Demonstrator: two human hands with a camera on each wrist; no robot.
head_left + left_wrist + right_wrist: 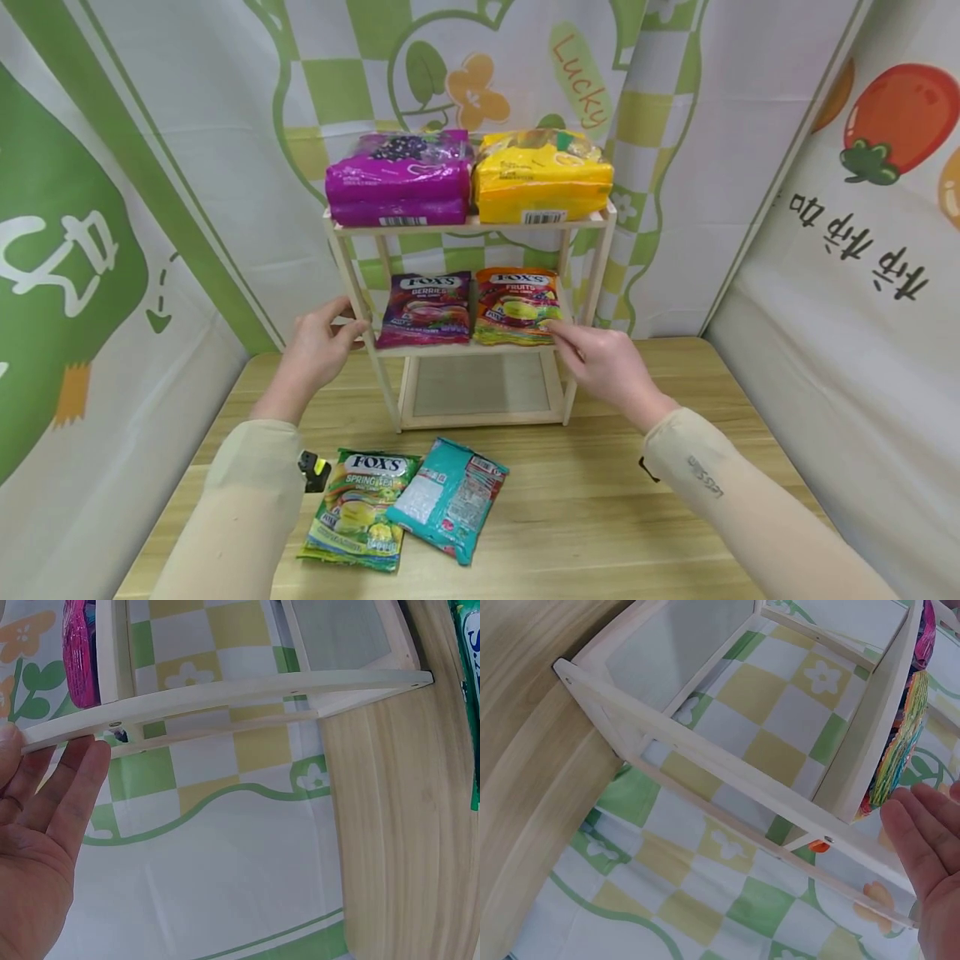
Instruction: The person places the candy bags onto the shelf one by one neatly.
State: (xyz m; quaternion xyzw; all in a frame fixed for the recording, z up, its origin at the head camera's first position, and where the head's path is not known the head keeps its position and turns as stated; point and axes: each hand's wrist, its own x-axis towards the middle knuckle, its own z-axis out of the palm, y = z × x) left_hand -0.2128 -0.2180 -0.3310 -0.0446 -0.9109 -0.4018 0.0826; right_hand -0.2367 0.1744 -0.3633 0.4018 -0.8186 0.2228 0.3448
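A small wooden shelf (465, 351) stands on the table. At its left front post, my left hand (317, 343) pinches the wood between thumb and fingers; in the left wrist view the fingers (88, 769) lie against the post (202, 696). My right hand (606, 360) touches the lower right corner of an orange Fox's Fruits candy bag (517, 307), its fingers (911, 832) fairly straight at the bag's edge in the right wrist view. Left of that bag, on the same middle level, leans a purple Fox's Berries candy bag (427, 310).
On the top level lie a purple bag (397, 179) and a yellow bag (543, 177) side by side. A green Fox's Spring Tea bag (360, 508) and a teal bag (450, 498), back side up, lie on the table (600, 508) in front. Printed curtains (225, 167) surround the table.
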